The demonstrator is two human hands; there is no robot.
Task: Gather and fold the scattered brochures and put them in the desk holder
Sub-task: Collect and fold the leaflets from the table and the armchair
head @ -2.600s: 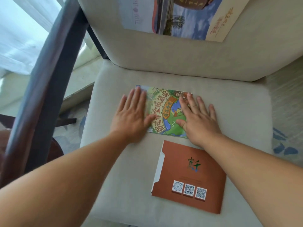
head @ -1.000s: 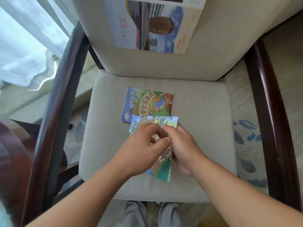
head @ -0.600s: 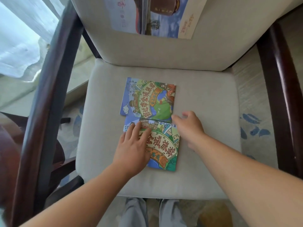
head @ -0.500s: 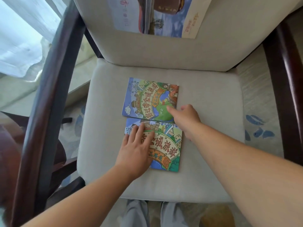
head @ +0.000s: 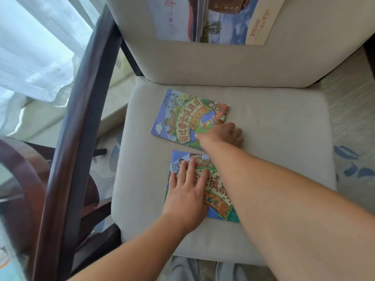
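The left hand (head: 186,191) lays its fingers (head: 190,169) straight, pressing the near brochure (head: 217,202) flat beneath them. Beyond, the right hand (head: 222,134) curls at the far brochure (head: 186,116) corner; whether it grips, I cannot tell. These 2 look light and floppy: pinch an edge.

Head-worn view, close above chair seat (head: 284,159)

A furnished sitting room, of a home or hotel kind, is indicated. An upholstered armchair (head: 284,118) in pale fabric is framed by a dark polished wooden arm (head: 81,122). Sheer white curtains (head: 34,57) are hung before a bright window at the far left. A pale carpet (head: 351,159) printed with blue leaf shapes is laid at the right. Illustrated brochures (head: 182,118) are spread on the seat.
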